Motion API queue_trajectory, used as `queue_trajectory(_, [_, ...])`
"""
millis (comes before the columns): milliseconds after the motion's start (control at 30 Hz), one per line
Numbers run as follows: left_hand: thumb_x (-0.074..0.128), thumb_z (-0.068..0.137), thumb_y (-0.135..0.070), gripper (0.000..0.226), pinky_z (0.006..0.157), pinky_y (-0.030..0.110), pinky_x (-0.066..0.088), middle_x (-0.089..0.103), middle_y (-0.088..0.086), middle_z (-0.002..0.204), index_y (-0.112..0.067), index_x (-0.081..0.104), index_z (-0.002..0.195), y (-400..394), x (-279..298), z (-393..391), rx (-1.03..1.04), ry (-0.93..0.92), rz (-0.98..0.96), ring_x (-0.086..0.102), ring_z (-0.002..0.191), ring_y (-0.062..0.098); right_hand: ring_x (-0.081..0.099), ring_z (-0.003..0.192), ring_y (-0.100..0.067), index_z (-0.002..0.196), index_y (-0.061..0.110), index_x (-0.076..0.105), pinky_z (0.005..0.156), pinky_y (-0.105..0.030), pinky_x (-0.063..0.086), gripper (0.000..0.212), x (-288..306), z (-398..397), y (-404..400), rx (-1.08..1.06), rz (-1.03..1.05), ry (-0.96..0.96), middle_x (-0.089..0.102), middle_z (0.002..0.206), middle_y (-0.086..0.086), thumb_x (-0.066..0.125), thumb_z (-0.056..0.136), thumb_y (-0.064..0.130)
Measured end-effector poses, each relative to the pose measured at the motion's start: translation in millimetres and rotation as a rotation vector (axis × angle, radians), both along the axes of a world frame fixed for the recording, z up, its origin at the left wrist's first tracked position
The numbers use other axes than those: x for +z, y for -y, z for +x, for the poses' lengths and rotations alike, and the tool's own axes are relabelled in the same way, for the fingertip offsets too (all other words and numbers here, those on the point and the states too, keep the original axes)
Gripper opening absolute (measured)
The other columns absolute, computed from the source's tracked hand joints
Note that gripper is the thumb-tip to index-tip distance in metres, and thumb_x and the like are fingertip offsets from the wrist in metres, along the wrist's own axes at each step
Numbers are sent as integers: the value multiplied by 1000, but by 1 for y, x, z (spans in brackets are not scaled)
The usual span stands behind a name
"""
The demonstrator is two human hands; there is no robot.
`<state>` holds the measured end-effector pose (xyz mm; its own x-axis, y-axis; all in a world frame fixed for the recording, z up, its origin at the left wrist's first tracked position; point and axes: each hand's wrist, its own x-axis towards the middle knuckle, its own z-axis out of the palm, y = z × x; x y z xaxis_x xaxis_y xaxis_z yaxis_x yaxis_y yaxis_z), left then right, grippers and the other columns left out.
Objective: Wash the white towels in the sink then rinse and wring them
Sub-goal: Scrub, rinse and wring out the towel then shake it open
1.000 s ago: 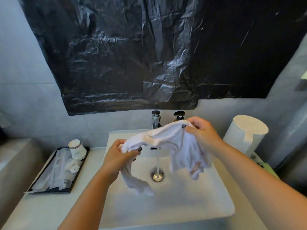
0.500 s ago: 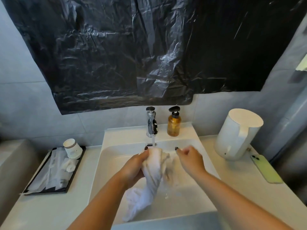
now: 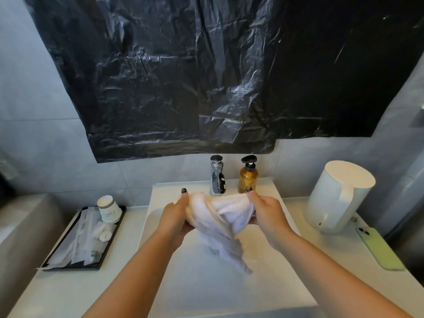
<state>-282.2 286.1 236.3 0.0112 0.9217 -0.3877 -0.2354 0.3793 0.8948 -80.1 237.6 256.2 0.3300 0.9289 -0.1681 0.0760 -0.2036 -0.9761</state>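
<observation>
Left hand [image 3: 176, 216] and right hand [image 3: 267, 214] gripping bunched white towel [image 3: 220, 214], faucet [image 3: 216, 180] spout hidden behind.

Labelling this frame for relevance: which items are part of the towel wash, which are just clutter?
In the job: white towel, left hand, right hand, sink, faucet.

Lying about: soap bottle, white kettle, green phone, paper cups, black tray.

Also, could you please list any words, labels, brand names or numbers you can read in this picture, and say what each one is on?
No text can be read.
Paper cups: a faint mark on the side, too small and blurred to read.
Wrapped items on the black tray: any print is too blurred to make out.
Amber pump bottle: no label shows.
White towel, held by the left hand and right hand: no lettering shows.
</observation>
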Motion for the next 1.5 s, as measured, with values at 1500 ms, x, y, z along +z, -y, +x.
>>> queue_trajectory(1500, [56, 98, -24, 29, 72, 34, 51, 56, 9, 74, -4, 53, 77, 24, -61, -107, -275, -1151, -188, 58, 79, 29, 50, 56, -22, 64, 10, 45, 50, -26, 33, 32, -144, 13, 6, 246, -605, 329, 47, 59, -7, 65, 86, 20])
